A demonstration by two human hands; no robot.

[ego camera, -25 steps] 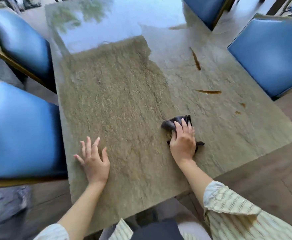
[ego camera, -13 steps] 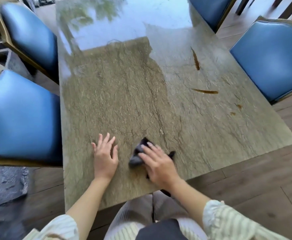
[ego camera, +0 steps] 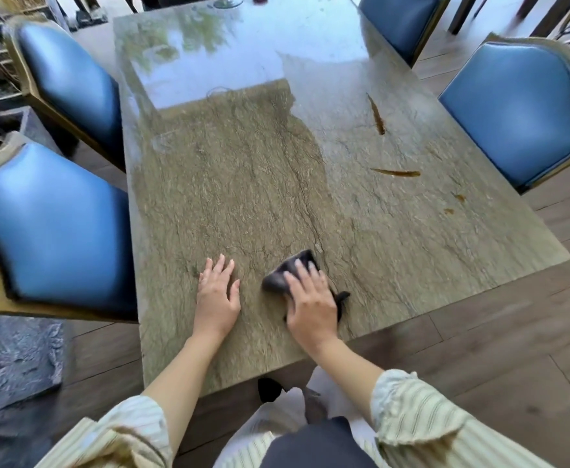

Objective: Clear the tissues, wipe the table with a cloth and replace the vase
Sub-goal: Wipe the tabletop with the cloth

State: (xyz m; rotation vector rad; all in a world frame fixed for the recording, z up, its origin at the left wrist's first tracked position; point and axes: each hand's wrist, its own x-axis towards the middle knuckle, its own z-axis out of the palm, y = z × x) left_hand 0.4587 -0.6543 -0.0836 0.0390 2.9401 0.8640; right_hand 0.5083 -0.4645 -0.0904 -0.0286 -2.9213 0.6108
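Stone worktop, long and veined, fills the view, with blue chairs on both sides and wood floor around it. No tissues show on it, so that step looks done; the wiping step is in hand. The right hand lies flat on a dark cloth near the near edge, fingers straight and pressing it down. The left hand rests just beside it, palm down, fingers spread, bracing on the stone. Brown streaks sit well apart on the far right side and look unwiped. The next move likely calls for pushing the cloth out across to those marks with steady pressure. No vase is in view; only a glass base shows at the far end.
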